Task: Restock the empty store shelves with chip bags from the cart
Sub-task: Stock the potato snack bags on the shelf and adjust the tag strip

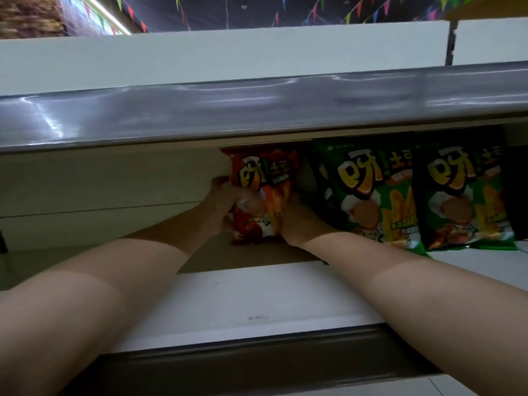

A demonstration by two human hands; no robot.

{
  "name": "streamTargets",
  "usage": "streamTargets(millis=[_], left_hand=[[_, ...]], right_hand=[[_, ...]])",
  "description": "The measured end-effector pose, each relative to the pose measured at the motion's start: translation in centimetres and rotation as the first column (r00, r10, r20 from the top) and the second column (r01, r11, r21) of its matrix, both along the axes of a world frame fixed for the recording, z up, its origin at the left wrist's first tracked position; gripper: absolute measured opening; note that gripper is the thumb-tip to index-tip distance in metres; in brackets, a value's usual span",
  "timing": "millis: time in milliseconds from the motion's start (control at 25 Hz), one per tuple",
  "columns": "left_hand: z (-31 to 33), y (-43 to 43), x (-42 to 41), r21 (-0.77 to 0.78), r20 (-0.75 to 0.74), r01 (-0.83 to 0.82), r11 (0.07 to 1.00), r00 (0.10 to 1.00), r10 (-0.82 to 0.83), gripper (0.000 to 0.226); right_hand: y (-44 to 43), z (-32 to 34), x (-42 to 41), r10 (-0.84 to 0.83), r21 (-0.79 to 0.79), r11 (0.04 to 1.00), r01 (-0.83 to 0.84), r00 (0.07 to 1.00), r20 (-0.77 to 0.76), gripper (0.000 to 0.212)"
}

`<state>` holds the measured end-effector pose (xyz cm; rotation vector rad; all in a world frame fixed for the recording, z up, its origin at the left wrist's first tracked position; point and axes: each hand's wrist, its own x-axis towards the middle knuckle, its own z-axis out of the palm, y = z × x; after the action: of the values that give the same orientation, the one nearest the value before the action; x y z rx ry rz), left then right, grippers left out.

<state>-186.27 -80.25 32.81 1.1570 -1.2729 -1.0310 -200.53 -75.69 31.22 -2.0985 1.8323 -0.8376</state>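
Your left forearm (100,295) and right forearm (414,287) are right up front, both reaching over the white shelf (257,295) toward the back. Your left hand (221,195) has its fingers curled round the left edge of the red chip bag (263,192). The bag stands upright deep on that shelf, under the grey upper shelf lip (257,110). Your right hand (297,221) is against the bag's lower right side. Its fingers are hidden, so can't tell if it's gripping. Two green chip bags (368,195) stand just to the right.
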Motion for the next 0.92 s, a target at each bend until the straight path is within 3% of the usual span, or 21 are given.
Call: streamTargets(millis=[120, 240, 400, 480, 520, 600, 720, 800, 920], left_hand=[[2.2, -0.3, -0.2, -0.063, -0.146, -0.009, 0.998, 0.989, 0.0, 0.068], [3.5, -0.4, -1.1, -0.201, -0.105, -0.06, 0.978, 0.994, 0.04, 0.028], [3.7, -1.6, -1.3, -0.218, -0.156, -0.15, 0.964, 0.981, 0.117, 0.039], [4.0, -1.8, -1.7, -0.226, -0.203, -0.177, 0.958, 0.97, 0.131, 0.003], [4.1, -1.7, -2.0, -0.213, -0.228, -0.191, 0.958, 0.963, 0.141, 0.015], [3.9, -1.3, -2.4, -0.243, -0.259, -0.216, 0.946, 0.954, 0.152, 0.008], [2.6, -0.1, -2.1, -0.189, -0.19, -0.192, 0.963, 0.969, 0.155, 0.092], [1.5, 1.5, -1.7, -0.082, -0.042, -0.164, 0.983, 0.986, 0.161, 0.091], [-1.0, 2.6, -1.1, 0.115, 0.181, -0.11, 0.987, 0.979, 0.088, 0.078]], right_hand=[[0.5, -0.4, 0.2, -0.024, -0.142, 0.99, 0.006, 0.991, -0.131, 0.064], [0.8, -0.7, -0.3, 0.046, -0.14, 0.986, -0.09, 0.955, -0.294, 0.061], [0.8, -0.7, -0.9, 0.041, -0.133, 0.987, -0.095, 0.931, -0.363, 0.063], [0.9, -0.8, -0.8, 0.032, -0.157, 0.984, -0.088, 0.945, -0.326, 0.057], [1.0, -0.8, -0.9, 0.032, -0.16, 0.983, -0.085, 0.95, -0.31, 0.052], [1.4, -0.6, -1.2, 0.055, -0.135, 0.986, -0.092, 0.964, -0.259, 0.049], [1.7, -0.2, -1.2, 0.041, -0.095, 0.993, -0.072, 0.956, -0.29, 0.064], [1.6, -0.1, -1.0, 0.022, -0.072, 0.996, -0.048, 0.944, -0.329, 0.066], [1.8, 0.1, -0.6, -0.044, -0.094, 0.995, 0.012, 0.939, -0.34, 0.048]])
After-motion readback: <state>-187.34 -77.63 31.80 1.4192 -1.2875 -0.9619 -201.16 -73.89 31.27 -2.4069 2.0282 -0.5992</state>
